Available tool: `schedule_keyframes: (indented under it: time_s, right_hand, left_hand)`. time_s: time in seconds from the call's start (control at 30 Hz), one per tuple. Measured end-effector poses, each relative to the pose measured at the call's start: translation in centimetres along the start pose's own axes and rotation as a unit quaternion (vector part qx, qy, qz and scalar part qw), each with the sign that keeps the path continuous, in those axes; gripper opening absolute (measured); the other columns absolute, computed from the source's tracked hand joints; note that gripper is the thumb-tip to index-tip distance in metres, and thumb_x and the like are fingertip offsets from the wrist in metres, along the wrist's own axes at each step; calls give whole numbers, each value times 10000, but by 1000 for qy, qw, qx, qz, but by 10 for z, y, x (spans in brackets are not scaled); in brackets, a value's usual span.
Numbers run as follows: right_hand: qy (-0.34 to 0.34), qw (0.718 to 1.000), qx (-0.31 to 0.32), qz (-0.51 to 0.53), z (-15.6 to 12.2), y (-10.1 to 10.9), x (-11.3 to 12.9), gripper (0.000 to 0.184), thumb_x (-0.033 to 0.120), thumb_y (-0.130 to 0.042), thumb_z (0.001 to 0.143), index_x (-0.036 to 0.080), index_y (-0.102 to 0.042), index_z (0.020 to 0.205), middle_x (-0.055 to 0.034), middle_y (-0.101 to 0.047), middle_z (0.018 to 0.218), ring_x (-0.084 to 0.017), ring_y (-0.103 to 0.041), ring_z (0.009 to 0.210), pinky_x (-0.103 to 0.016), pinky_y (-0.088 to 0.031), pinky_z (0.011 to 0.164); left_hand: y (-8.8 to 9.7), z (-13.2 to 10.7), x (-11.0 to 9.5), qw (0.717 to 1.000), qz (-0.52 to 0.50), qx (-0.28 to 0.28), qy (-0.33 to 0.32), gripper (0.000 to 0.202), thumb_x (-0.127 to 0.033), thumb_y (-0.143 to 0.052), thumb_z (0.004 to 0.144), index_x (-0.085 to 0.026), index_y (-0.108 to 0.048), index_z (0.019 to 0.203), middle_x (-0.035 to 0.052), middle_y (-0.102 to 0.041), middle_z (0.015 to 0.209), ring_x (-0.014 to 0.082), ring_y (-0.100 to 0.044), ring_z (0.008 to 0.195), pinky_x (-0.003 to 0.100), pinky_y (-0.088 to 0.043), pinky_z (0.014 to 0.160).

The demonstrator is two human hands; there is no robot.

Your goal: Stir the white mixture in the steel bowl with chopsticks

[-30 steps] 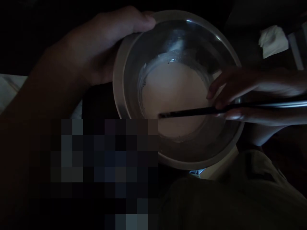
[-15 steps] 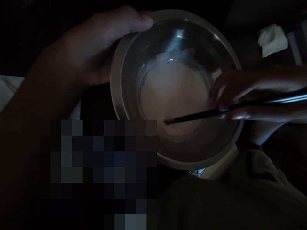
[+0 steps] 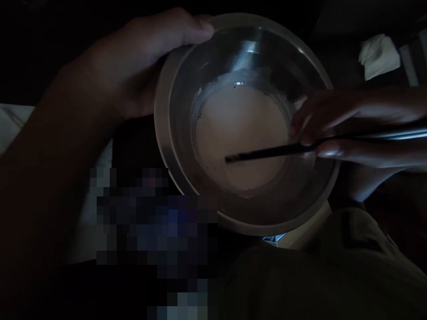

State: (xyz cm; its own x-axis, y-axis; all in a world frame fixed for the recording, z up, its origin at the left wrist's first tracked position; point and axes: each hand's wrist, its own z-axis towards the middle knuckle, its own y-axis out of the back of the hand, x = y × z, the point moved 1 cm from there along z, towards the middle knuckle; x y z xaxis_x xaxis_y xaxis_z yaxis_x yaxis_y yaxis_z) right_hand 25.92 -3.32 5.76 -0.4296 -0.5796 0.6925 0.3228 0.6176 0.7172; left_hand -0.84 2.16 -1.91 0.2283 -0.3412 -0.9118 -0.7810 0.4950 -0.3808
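Note:
In dim light, a steel bowl [image 3: 167, 129] holds a pale, creamy liquid [image 3: 240, 129]. My left hand [image 3: 140, 58] grips the bowl's upper-left rim, thumb hooked over the edge. My right hand [image 3: 336, 129] comes in from the right, fingers pinched on a thin dark stick [image 3: 267, 153]. The stick's tip rests in the liquid near the bowl's middle, and its handle end runs off to the right as a shiny rod.
A crumpled white cloth or paper [image 3: 378, 55] lies at the upper right. My trouser-clad leg [image 3: 316, 275] fills the lower right beneath the bowl. A pale surface [image 3: 10, 124] shows at the left edge. The surroundings are very dark.
The stick's tip has shifted slightly within the liquid, dipping lower and then back up toward the left. The bowl and my left hand have stayed almost still.

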Motion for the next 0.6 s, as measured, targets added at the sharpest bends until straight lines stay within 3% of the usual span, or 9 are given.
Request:
schedule_keyframes:
  time_s: [0.07, 0.13, 0.2, 0.27, 0.37, 0.47, 0.53, 0.6]
  right_hand:
    - [-28, 998, -40, -38, 4, -7, 4, 138, 258, -608, 910, 312, -619, 1037, -6, -662, 941, -160, -663, 927, -339, -557, 729]
    - [-72, 990, -92, -78, 1, -7, 5, 118, 304, -594, 918, 329, -615, 1032, -9, -665, 965, -167, -661, 892, -357, -523, 676]
    - [-130, 975, -140, -114, -6, 0, 4, 120, 397, -582, 926, 332, -628, 1015, -22, -669, 975, -185, -657, 888, -373, -481, 622]
    - [-148, 966, -155, -141, -15, 9, 1, 216, 516, -633, 871, 344, -651, 1000, -25, -669, 1020, -204, -651, 924, -389, -485, 643]
    - [-79, 982, -122, -117, -19, 16, -2, 238, 515, -714, 802, 362, -665, 978, 1, -663, 1005, -194, -658, 929, -386, -535, 686]
    - [-18, 998, -52, -42, -10, 7, -1, 108, 345, -608, 912, 345, -655, 1010, 3, -664, 917, -165, -674, 902, -329, -566, 650]
    - [5, 999, -33, -31, -2, -4, 2, 128, 282, -581, 930, 316, -645, 1035, -8, -668, 909, -160, -673, 928, -315, -574, 691]
    - [-3, 997, -70, -39, 3, -13, 4, 117, 287, -619, 912, 305, -638, 1026, -11, -666, 928, -164, -664, 967, -321, -570, 761]
  left_hand:
    - [-4, -2, -3, 999, 26, -45, 4, 275, -160, -377, 995, -51, -580, 1145, -50, -627, 749, 278, -500, 1326, 531, -366, 1158]
    - [-7, -3, -5, 998, 29, -58, 11, 347, -110, -252, 1011, -24, -562, 1142, -74, -594, 710, 221, -569, 1239, 471, -441, 1077]
    - [-10, -3, -5, 998, 26, -49, 11, 378, -98, -222, 1005, -21, -580, 1099, -64, -592, 694, 217, -591, 1210, 429, -490, 1020]
    - [-10, -3, -5, 999, 29, -34, 4, 355, -118, -265, 999, -16, -596, 1077, -37, -613, 716, 257, -554, 1260, 466, -468, 1050]
    - [-7, -4, -5, 998, 58, -24, 4, 306, -165, -346, 992, -46, -598, 1120, 3, -678, 895, 302, -460, 1359, 534, -366, 1144]
    - [-3, -4, -4, 995, 84, -46, 24, 215, -239, -465, 959, -179, -632, 1079, -11, -703, 1032, 308, -441, 1389, 453, -419, 1155]
    - [-4, -4, -4, 995, 74, -56, 22, 233, -221, -438, 972, -158, -631, 1087, -29, -696, 939, 279, -482, 1357, 431, -438, 1139]
    - [-8, -4, -5, 997, 52, -57, 16, 328, -144, -314, 1002, -65, -593, 1157, -46, -648, 810, 223, -558, 1272, 419, -462, 1087]
